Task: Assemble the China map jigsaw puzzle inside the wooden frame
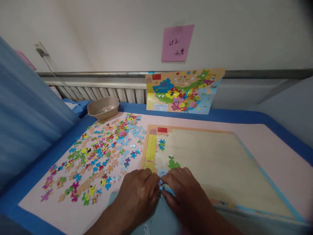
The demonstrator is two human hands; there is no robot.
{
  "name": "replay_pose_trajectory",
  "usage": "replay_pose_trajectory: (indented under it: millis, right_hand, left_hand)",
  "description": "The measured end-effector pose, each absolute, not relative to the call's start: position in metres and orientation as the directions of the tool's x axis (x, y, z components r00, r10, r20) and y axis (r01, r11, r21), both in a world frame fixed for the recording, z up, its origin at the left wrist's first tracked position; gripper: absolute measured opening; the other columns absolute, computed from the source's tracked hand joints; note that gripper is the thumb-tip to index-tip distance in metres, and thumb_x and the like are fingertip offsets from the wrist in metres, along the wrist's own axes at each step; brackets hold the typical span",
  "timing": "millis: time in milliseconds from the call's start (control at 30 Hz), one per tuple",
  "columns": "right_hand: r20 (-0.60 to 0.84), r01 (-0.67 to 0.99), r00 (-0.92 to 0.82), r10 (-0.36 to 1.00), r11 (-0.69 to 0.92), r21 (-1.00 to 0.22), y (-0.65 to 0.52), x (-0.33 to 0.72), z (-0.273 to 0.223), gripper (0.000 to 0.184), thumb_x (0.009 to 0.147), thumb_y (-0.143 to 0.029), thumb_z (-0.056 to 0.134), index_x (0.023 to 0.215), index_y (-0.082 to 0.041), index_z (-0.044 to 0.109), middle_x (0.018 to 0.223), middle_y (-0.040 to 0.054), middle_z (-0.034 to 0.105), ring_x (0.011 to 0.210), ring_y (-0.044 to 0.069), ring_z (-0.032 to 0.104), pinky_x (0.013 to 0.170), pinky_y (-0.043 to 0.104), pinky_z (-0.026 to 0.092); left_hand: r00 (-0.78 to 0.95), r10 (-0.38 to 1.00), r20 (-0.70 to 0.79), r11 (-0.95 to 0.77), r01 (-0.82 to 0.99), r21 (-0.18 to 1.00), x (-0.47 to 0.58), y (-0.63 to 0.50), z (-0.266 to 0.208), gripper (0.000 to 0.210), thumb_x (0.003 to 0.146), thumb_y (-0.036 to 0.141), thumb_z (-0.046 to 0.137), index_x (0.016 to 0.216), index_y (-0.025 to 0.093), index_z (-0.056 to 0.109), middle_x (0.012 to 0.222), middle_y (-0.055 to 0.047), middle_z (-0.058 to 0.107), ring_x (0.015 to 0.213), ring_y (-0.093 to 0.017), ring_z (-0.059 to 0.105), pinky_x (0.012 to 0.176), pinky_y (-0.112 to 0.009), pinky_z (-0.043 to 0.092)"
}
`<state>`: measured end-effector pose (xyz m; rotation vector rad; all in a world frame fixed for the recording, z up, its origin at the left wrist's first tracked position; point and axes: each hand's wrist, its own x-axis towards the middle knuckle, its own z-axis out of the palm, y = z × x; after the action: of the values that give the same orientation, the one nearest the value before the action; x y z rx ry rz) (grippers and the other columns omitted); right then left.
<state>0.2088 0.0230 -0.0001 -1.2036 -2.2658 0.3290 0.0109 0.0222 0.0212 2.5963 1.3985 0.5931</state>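
Note:
My left hand (140,191) is closed, its fingers curled over the lower left corner of the puzzle board (207,160). What its fingertips press or hold is hidden. Close against it, my right hand (184,192) has its thumb and fingers bent around a pale blue jigsaw piece (161,178) with small print. Just above the right hand, a green group of joined pieces (174,163) lies on the board. A blue and green piece (161,144) lies higher up. A yellow printed strip (150,147) and a red flag section (162,130) fill the board's left side.
Many loose jigsaw pieces (97,153) cover the pink sheet (83,217) to the left. A beige basket (104,112) with a few pieces stands behind them. The colourful map picture (184,91) leans against the wall rail (256,74). A blue curtain (29,107) hangs at left.

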Motion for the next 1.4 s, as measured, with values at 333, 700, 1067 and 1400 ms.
replay_pose_trajectory:
  millis: [333,700,1067,1400]
  right_hand:
    - [0.168,0.773,-0.372,0.913,0.404,-0.488,0.029,0.245,-0.002,0.02,0.085,-0.005,0.073,0.096,-0.022,0.071,0.09,0.0033,0.068,0.087,0.026,0.058,0.081,0.039,0.036]
    - [0.178,0.795,-0.429,0.885,0.464,-0.391,0.025,0.238,-0.005,0.016,0.089,-0.009,0.077,0.095,-0.022,0.069,0.092,0.003,0.067,0.087,0.025,0.055,0.083,0.039,0.036]
    - [0.158,0.78,-0.457,0.876,0.479,-0.403,0.026,0.239,-0.009,0.015,0.09,-0.011,0.079,0.093,-0.021,0.068,0.09,0.0024,0.065,0.086,0.024,0.052,0.082,0.038,0.032]
    - [0.178,0.779,-0.472,0.864,0.503,-0.376,0.027,0.239,-0.009,0.016,0.089,-0.01,0.079,0.094,-0.021,0.069,0.091,0.0026,0.064,0.086,0.024,0.052,0.083,0.038,0.032]
  left_hand:
    - [0.508,0.82,0.264,-0.57,0.677,0.466,-0.001,-0.004,0.002,0.009,0.093,0.018,0.063,0.099,0.023,0.067,0.085,-0.002,0.07,0.074,-0.022,0.07,0.062,-0.034,0.055]
    - [0.565,0.795,0.223,-0.592,0.642,0.487,0.0,-0.004,-0.009,0.006,0.094,0.017,0.062,0.096,0.023,0.064,0.087,-0.003,0.068,0.074,-0.024,0.07,0.06,-0.04,0.057]
    - [0.573,0.79,0.218,-0.594,0.627,0.504,-0.002,-0.004,-0.011,0.005,0.094,0.018,0.062,0.095,0.022,0.063,0.087,-0.003,0.068,0.074,-0.024,0.069,0.061,-0.038,0.057]
    - [0.572,0.792,0.212,-0.59,0.63,0.505,-0.001,-0.003,-0.008,0.005,0.095,0.018,0.063,0.096,0.022,0.065,0.087,-0.004,0.068,0.074,-0.026,0.071,0.058,-0.042,0.059]
